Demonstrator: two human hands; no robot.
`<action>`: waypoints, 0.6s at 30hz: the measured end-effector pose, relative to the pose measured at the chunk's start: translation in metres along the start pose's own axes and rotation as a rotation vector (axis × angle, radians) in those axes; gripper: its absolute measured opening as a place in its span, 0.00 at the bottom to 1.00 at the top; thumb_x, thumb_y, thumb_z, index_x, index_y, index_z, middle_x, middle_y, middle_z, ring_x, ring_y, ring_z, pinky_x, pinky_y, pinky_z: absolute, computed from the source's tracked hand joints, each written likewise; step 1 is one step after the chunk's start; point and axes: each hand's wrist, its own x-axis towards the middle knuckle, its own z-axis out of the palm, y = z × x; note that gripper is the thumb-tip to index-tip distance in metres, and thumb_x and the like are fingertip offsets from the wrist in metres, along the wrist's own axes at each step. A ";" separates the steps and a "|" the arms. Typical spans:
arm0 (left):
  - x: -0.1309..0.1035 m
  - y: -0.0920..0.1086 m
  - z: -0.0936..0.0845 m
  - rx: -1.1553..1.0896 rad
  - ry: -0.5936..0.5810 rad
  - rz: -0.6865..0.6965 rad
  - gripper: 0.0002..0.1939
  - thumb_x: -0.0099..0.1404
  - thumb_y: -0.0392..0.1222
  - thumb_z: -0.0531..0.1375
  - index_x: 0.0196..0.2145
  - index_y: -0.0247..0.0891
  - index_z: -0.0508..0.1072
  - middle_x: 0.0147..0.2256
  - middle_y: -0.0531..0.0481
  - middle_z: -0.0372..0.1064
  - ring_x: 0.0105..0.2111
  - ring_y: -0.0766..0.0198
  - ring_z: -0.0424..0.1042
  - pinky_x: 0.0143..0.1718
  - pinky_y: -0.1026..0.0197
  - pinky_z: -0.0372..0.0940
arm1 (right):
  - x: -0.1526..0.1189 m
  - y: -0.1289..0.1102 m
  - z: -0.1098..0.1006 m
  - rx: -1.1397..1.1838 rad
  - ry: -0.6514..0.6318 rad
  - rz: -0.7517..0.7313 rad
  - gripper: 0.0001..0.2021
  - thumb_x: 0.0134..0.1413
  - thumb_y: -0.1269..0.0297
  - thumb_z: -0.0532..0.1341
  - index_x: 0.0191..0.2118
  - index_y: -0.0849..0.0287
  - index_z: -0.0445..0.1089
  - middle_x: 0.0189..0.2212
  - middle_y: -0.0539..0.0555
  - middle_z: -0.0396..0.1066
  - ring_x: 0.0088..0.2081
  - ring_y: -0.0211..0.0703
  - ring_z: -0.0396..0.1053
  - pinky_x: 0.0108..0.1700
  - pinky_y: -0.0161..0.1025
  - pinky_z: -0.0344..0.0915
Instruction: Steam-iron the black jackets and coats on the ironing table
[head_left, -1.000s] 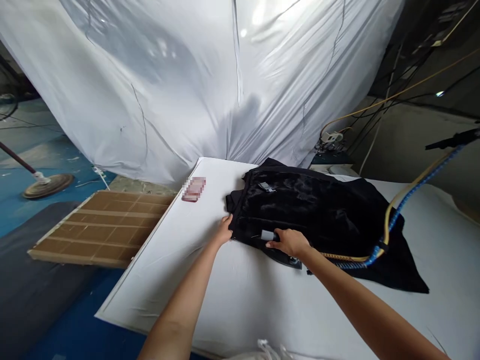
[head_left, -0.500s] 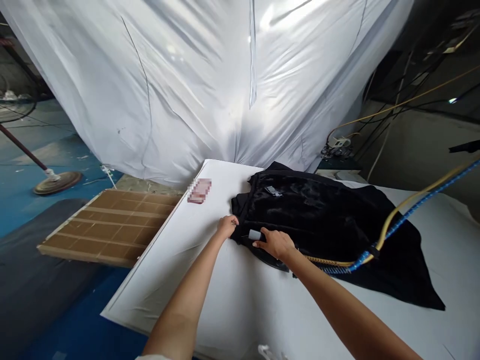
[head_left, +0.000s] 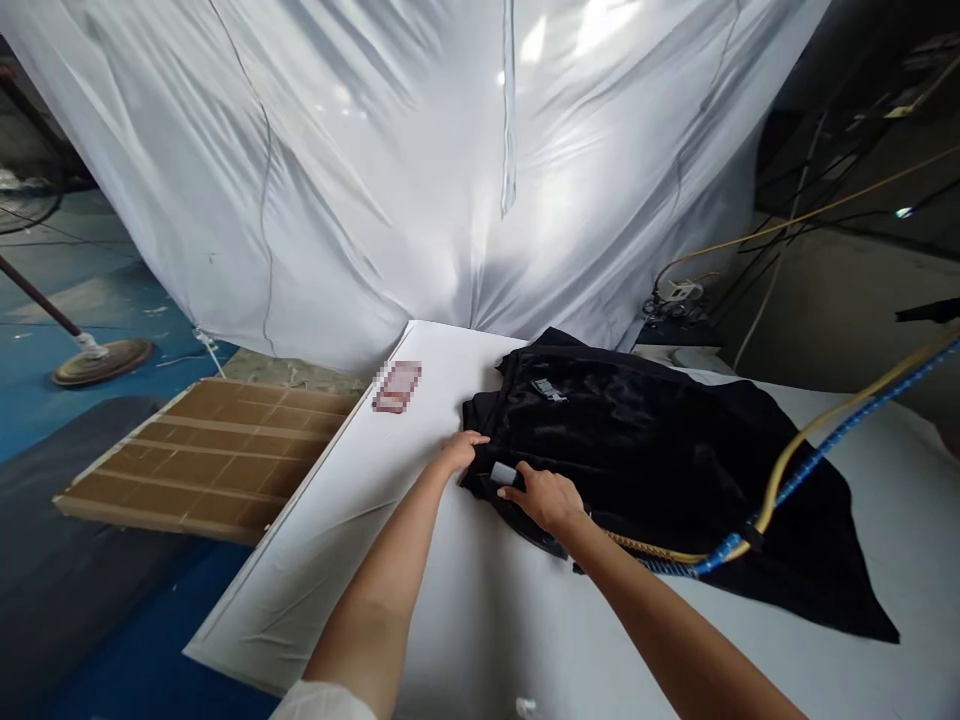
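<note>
A black garment (head_left: 645, 430) with a shiny surface lies spread on the white-covered table (head_left: 442, 600). My right hand (head_left: 551, 498) is closed around the handle of a steam iron (head_left: 503, 474), which rests on the garment's near left part. The iron's grey front end shows past my fingers, and its dark base shows below them. At the garment's left edge, my left hand (head_left: 461, 450) touches the cloth with its index finger stretched out across it. A small grey-and-white label (head_left: 549, 390) lies on the garment near its top left.
A yellow hose and blue cable (head_left: 806, 458) run from the iron to the upper right. White sheeting (head_left: 390, 200) hangs behind the table. On the left are a flat cardboard box (head_left: 202, 450) and a round stand base (head_left: 105, 362). A blurred pinkish item (head_left: 397, 387) lies on the table.
My left index finger has straightened onto the cloth from a pinch at its edge. The iron and my right hand have shifted slightly left; the camera view has moved a little.
</note>
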 end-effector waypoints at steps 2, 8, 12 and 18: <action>-0.005 -0.003 -0.007 -0.032 0.071 0.004 0.20 0.53 0.25 0.48 0.36 0.40 0.75 0.41 0.52 0.72 0.42 0.67 0.68 0.47 0.62 0.61 | 0.004 -0.005 0.001 0.009 0.002 0.018 0.25 0.50 0.39 0.48 0.44 0.53 0.63 0.33 0.56 0.73 0.38 0.52 0.70 0.35 0.41 0.61; -0.053 -0.013 -0.026 -0.287 0.612 -0.083 0.16 0.55 0.27 0.46 0.35 0.39 0.68 0.36 0.50 0.70 0.37 0.67 0.69 0.42 0.62 0.63 | 0.017 -0.015 0.000 0.016 -0.018 0.019 0.28 0.48 0.37 0.47 0.45 0.53 0.63 0.35 0.57 0.72 0.39 0.53 0.70 0.36 0.42 0.62; -0.088 -0.014 -0.027 -0.378 0.738 -0.117 0.13 0.56 0.30 0.46 0.35 0.39 0.66 0.33 0.50 0.69 0.34 0.67 0.68 0.40 0.63 0.63 | 0.027 -0.018 -0.002 0.023 -0.019 -0.006 0.29 0.48 0.36 0.46 0.44 0.54 0.63 0.36 0.57 0.72 0.40 0.53 0.70 0.37 0.43 0.62; -0.108 -0.005 -0.031 -0.420 0.811 -0.146 0.12 0.55 0.30 0.46 0.33 0.39 0.65 0.32 0.50 0.69 0.33 0.67 0.68 0.39 0.63 0.64 | 0.037 -0.025 -0.006 0.036 -0.023 0.013 0.29 0.48 0.36 0.46 0.44 0.55 0.63 0.35 0.58 0.72 0.41 0.54 0.69 0.37 0.44 0.62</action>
